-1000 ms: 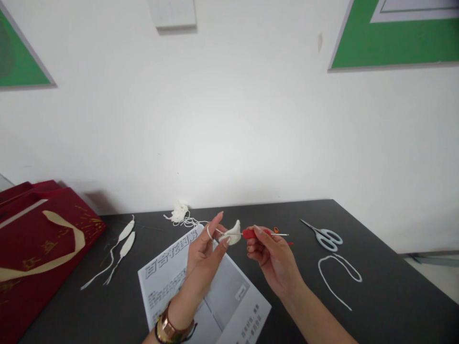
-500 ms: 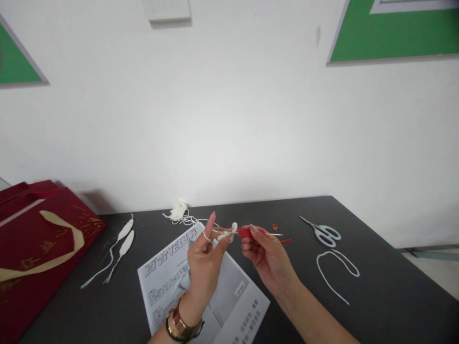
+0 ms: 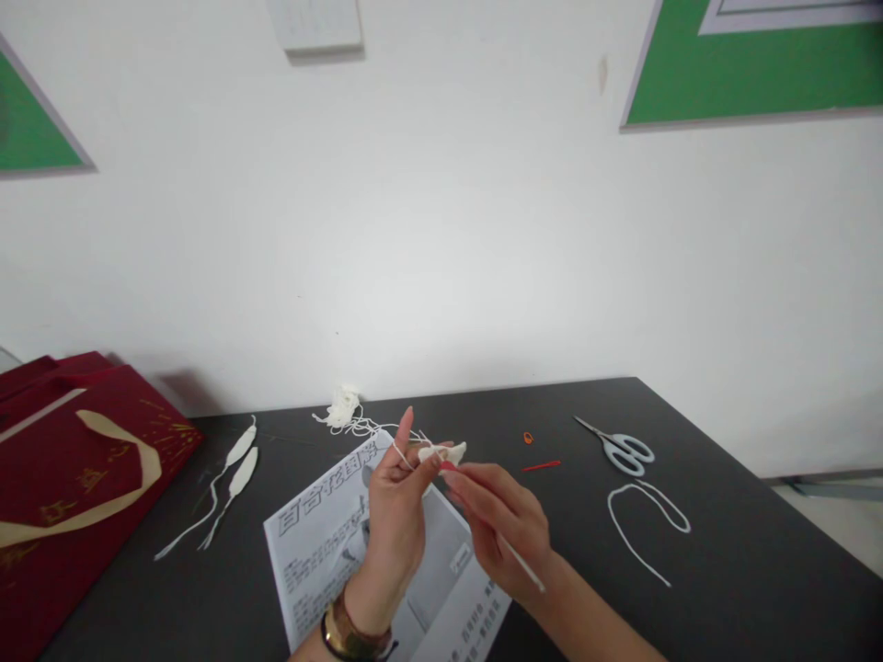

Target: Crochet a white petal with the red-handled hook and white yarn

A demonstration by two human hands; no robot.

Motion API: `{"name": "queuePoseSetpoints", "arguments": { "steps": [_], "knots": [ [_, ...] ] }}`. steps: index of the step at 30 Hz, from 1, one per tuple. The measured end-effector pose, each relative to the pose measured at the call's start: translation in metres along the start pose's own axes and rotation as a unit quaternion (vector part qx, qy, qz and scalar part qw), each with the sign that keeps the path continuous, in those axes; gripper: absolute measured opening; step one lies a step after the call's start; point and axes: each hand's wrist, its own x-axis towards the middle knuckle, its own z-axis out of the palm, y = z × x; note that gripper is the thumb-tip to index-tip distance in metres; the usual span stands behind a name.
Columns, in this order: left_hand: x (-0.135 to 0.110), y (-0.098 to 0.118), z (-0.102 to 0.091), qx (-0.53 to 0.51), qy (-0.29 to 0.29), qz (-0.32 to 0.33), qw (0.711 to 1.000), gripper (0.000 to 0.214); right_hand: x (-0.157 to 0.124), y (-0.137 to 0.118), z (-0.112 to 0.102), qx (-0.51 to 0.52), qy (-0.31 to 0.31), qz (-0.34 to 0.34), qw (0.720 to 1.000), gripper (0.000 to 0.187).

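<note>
My left hand (image 3: 400,501) pinches a small white crochet piece (image 3: 452,452) between thumb and fingers. Its index finger points up, with white yarn (image 3: 402,456) running around it. My right hand (image 3: 507,515) is closed on a crochet hook (image 3: 448,467) whose red grip shows at the fingertips, right against the piece. A thin pale shaft (image 3: 524,565) sticks out below the right hand, apparently the hook's other end. The hook's working tip is hidden at the piece. A loose heap of white yarn (image 3: 343,407) lies behind the left hand, its strands leading toward it.
Beneath my hands is a printed sheet (image 3: 310,542). Two white crocheted petals (image 3: 242,471) with tails lie left, beside a red gift bag (image 3: 83,478). On the right are an orange stitch marker (image 3: 528,438), a red needle (image 3: 542,466), scissors (image 3: 624,450) and a yarn length (image 3: 613,519).
My right hand has turned, so the hook's rear shaft now points down toward me instead of right. The hook's grip has come closer to the crochet piece, which is tilted differently.
</note>
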Motion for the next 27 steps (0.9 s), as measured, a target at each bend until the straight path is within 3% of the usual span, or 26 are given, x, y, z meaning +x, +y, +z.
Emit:
{"name": "queuePoseSetpoints", "arguments": {
  "steps": [1, 3, 7, 10, 16, 27],
  "knots": [
    [0.001, 0.003, -0.001, -0.027, -0.014, -0.033, 0.999, 0.067, -0.001, 0.001, -0.001, -0.013, -0.013, -0.042, 0.999, 0.041],
    [0.004, 0.009, -0.002, -0.057, -0.044, -0.085, 0.994, 0.060, 0.000, 0.002, -0.002, -0.003, -0.011, -0.043, 0.999, 0.041],
    [0.008, 0.020, -0.007, -0.073, -0.082, -0.106, 0.988, 0.054, 0.010, 0.000, -0.004, 0.108, 0.037, 0.095, 0.989, 0.024],
    [0.010, 0.025, -0.010, -0.078, -0.104, -0.097, 0.987, 0.052, 0.015, -0.003, -0.005, 0.184, 0.052, 0.146, 0.971, 0.018],
    [0.011, 0.028, -0.014, -0.076, -0.123, -0.085, 0.986, 0.053, 0.014, -0.002, -0.012, 0.185, 0.031, 0.121, 0.975, 0.022],
    [0.016, 0.037, -0.019, -0.032, -0.104, -0.058, 0.992, 0.050, 0.019, -0.007, -0.023, 0.153, 0.019, 0.090, 0.984, 0.025]
  ]
}}
